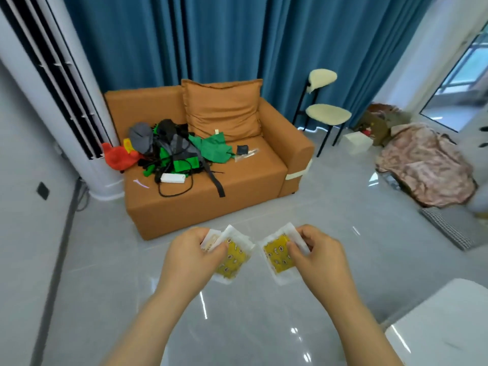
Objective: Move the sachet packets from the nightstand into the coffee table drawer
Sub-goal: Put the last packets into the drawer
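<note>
Both hands are held out in front of me above the grey floor, each gripping sachet packets. My left hand (191, 256) is closed on yellow, white-edged sachet packets (233, 258); at least two are fanned between its fingers, one showing a pale printed face. My right hand (315, 253) pinches another yellow sachet packet (277, 256) by its upper right corner. The two bundles hang close together without touching. No nightstand or drawer can be made out in the head view.
An orange sofa (237, 180) piled with clothes, straps and a white power strip stands ahead. A white tower air conditioner (66, 101) is at left, a cream chair (327, 114) and a covered heap (427, 167) at right. A white glossy surface (443, 326) sits at lower right.
</note>
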### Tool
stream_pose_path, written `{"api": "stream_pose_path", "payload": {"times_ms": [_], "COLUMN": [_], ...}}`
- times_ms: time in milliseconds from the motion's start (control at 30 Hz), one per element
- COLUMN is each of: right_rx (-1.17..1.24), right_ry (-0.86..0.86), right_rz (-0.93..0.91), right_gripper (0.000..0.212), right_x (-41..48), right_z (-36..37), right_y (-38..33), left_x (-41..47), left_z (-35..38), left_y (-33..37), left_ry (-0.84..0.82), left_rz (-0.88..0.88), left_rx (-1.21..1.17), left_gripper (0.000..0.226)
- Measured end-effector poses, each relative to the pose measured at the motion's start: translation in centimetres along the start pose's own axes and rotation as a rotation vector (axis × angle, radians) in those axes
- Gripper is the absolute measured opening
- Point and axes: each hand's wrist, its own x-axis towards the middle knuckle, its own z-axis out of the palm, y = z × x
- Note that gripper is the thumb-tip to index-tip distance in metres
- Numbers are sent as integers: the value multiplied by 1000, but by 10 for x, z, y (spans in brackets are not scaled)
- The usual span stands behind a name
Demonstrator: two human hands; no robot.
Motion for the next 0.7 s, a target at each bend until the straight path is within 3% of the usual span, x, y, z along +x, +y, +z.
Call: {"api": "stream_pose_path", "payload": {"times_ms": [333,700], "right_rx": [11,5], "right_ry": [141,229], "right_rz": [323,492], "right_gripper": [12,15], "right_x": [63,153], "right_z": [-47,-135], "right_y": [95,216], "left_x": [103,200], "left_z": [126,284], "left_y": [62,157], "left_ry": [-283,-522], "left_rz": [211,363], "left_rx": [79,235], "left_gripper": [28,23]}}
